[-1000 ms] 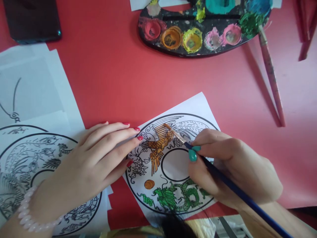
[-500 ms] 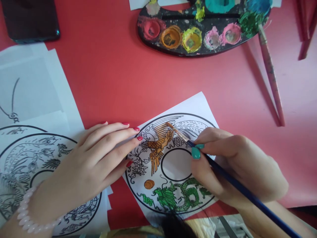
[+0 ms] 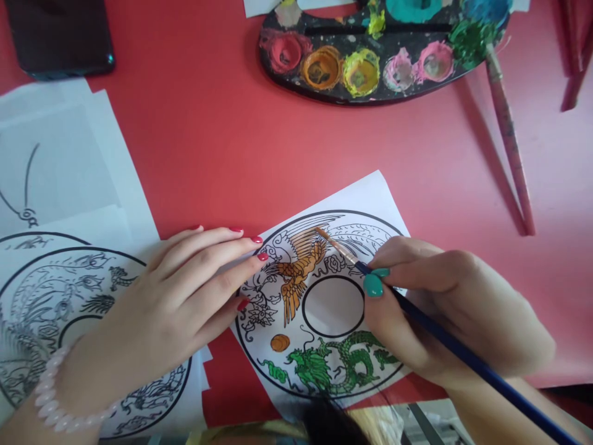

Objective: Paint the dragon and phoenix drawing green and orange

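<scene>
A printed sheet [image 3: 333, 306] with a ring-shaped dragon and phoenix design lies on the red table. Its dragon [image 3: 319, 368] is green, and the phoenix [image 3: 296, 272] is partly orange. My right hand [image 3: 445, 303] pinches a thin blue paintbrush [image 3: 445, 330] between thumb and fingers; the brush tip rests at the phoenix's upper wing. My left hand [image 3: 185, 296] lies flat with fingers stretched out, fingertips on the sheet's left edge. Under its palm and wrist is a second, uncoloured printed sheet [image 3: 50, 296].
A black paint palette [image 3: 296, 86] with several colours stands at the top. A reddish paintbrush [image 3: 514, 148] leans on its right end. A dark phone [image 3: 60, 37] lies at the top left, above more papers [image 3: 60, 148]. Other brush handles [image 3: 574, 68] show at the top right.
My right hand and the paintbrush have shifted slightly to the right, the tip sliding a little along the wing. My left hand stays in place on the sheet.
</scene>
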Demonstrator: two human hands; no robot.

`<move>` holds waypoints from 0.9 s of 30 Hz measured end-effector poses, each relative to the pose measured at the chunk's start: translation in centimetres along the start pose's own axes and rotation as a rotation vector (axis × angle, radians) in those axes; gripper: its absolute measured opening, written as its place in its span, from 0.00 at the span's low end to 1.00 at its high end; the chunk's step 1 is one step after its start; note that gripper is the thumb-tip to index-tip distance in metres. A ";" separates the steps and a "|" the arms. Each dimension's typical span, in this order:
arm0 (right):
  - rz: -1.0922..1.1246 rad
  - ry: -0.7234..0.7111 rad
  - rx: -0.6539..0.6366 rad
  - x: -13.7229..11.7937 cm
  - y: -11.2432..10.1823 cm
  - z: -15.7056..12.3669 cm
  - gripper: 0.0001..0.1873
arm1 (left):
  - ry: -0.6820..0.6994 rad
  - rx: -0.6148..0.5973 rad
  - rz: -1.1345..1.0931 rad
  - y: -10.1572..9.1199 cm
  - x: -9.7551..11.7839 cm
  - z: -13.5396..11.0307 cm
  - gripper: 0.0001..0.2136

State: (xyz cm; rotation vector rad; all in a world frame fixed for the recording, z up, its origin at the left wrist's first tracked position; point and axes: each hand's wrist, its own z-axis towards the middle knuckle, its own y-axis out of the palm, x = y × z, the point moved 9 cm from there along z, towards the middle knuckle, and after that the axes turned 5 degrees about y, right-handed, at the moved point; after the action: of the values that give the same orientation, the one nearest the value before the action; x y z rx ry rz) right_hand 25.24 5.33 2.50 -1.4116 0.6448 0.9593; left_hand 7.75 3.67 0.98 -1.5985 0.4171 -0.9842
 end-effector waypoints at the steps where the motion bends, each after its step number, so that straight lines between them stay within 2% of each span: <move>1: -0.009 -0.001 0.002 0.0 0.0 0.0 0.11 | 0.002 -0.001 0.000 0.0 0.0 0.0 0.18; 3: -0.026 -0.004 -0.005 -0.1 0.2 0.0 0.11 | 0.006 -0.002 -0.003 0.1 0.0 0.0 0.17; 8: -0.004 -0.123 -0.017 -1.2 0.5 -0.1 0.13 | 0.013 -0.002 -0.004 0.1 0.1 0.1 0.17; 16: -0.018 0.002 -0.022 0.1 0.1 -0.2 0.11 | 0.007 -0.003 -0.005 0.0 0.0 0.0 0.16; 19: 0.002 -0.050 -0.019 -0.5 0.1 0.0 0.11 | 0.019 0.003 0.003 0.0 0.1 0.1 0.16; 21: -0.006 -0.133 -0.076 -1.3 0.7 0.2 0.13 | 0.025 0.009 0.007 0.0 0.2 0.2 0.16; 24: -0.047 -0.212 -0.230 -2.1 2.0 0.2 0.15 | 0.021 0.012 0.006 -0.1 0.1 0.2 0.16; 27: -0.046 -0.225 -0.251 -2.4 2.2 0.3 0.16 | 0.013 0.016 0.000 -0.1 0.1 0.2 0.16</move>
State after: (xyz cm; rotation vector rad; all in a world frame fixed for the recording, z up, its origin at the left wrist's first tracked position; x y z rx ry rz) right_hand 22.13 5.04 3.41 -1.5019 0.3316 1.1727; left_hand 7.92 3.73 1.10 -1.5783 0.4172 -0.9967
